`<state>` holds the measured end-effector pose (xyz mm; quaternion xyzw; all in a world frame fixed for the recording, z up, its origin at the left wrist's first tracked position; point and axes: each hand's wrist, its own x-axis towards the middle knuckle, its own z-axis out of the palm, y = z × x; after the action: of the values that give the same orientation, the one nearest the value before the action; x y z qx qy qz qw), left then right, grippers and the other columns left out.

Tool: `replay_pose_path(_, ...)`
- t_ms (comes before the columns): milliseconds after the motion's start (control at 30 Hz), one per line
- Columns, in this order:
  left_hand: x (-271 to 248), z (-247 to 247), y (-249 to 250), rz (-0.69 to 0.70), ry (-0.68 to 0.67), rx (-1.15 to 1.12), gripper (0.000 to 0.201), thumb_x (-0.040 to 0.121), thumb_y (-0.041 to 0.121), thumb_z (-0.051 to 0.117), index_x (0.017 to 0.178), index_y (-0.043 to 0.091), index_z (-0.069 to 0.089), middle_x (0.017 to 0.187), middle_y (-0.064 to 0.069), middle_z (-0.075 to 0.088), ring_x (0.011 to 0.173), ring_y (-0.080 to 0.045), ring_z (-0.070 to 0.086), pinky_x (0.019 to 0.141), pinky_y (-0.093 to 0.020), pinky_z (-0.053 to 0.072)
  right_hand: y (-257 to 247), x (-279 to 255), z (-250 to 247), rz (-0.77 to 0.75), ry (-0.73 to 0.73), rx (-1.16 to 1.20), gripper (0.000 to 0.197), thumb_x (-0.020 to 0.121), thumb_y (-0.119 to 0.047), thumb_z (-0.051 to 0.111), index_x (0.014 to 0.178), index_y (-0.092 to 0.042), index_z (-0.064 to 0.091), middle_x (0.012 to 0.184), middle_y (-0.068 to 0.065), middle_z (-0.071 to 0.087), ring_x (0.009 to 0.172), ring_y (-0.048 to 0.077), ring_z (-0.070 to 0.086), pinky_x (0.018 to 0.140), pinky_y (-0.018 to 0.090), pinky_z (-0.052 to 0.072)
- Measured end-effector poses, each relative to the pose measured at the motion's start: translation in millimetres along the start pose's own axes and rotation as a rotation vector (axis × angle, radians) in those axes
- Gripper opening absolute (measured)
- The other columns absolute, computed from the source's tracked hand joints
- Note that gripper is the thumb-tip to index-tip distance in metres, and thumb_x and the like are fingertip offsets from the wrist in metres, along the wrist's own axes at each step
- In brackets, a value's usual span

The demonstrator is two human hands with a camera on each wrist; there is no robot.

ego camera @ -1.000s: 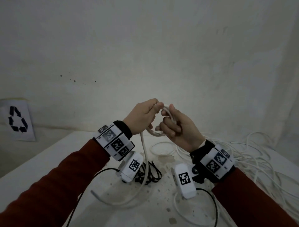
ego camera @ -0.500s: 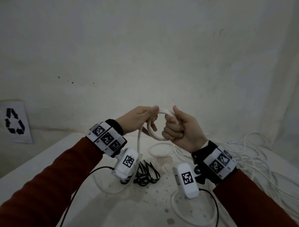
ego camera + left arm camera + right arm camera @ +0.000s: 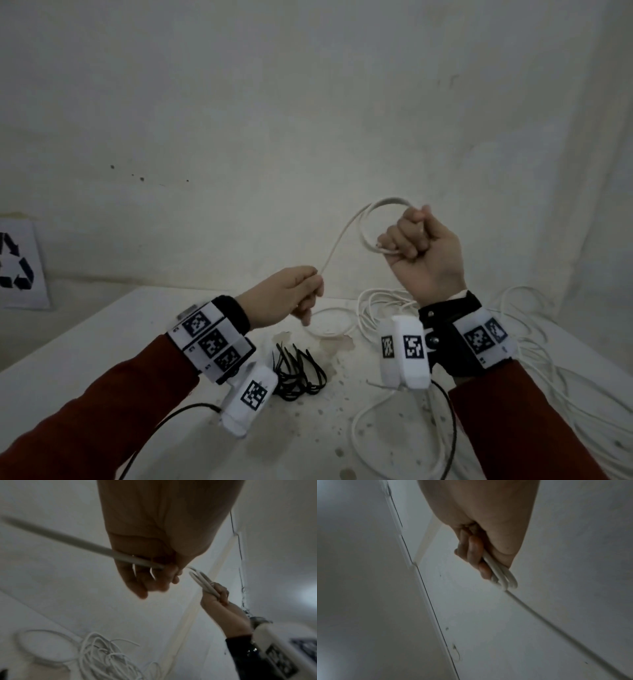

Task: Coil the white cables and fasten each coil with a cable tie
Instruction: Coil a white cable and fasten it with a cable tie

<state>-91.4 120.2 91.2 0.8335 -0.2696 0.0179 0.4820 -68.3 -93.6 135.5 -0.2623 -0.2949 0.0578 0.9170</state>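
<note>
My right hand (image 3: 412, 236) is raised above the table, its fingers curled round a small white cable coil (image 3: 376, 209) of a few loops; the same coil (image 3: 505, 580) shows beyond its fingertips in the right wrist view. From the coil a single strand of white cable (image 3: 337, 243) runs down and left into my left hand (image 3: 308, 291), which pinches it lower down. In the left wrist view the cable (image 3: 68, 540) passes through the left hand's fingers (image 3: 154, 580). A bunch of black cable ties (image 3: 298, 373) lies on the table (image 3: 102, 342) under the left wrist.
A finished-looking white coil (image 3: 329, 322) lies on the table behind the left hand. A loose tangle of white cables (image 3: 548, 359) spreads over the table's right side. A recycling sign (image 3: 17, 263) hangs on the wall at far left. The tabletop is stained.
The hands, close together a second ago, have drawn apart: the right hand rose up and right with the coil, the left slid down along the strand.
</note>
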Motion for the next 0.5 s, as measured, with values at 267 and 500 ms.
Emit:
replay_pose_path(267, -12.6, -12.2, -33.2, 0.130, 0.150, 0.741, 0.020, 0.101, 0.028, 0.031, 0.090, 0.020, 0.046, 0.070, 0.012, 0.047, 0.062, -0.004, 0.046, 0.060, -0.018, 0.036, -38.2, 9.7, -16.5, -0.302, 0.159, 0.166, 0.021, 0.094, -0.020, 0.036, 0.080, -0.013, 0.051, 0.053, -0.004, 0.041, 0.045, 0.012, 0.040, 0.065, 0.026, 0.033)
replay_pose_path(500, -23.7, -1.1, -25.9, 0.478, 0.148, 1.110, 0.047, 0.076, 0.015, 0.076, 0.112, 0.025, 0.046, 0.088, 0.009, 0.068, 0.066, -0.010, 0.065, 0.048, -0.022, 0.051, -25.5, 28.6, -23.5, -0.498, 0.399, -0.163, 0.029, 0.106, -0.021, 0.029, 0.085, -0.012, 0.047, 0.057, -0.004, 0.054, 0.047, 0.012, 0.049, 0.055, 0.024, 0.042)
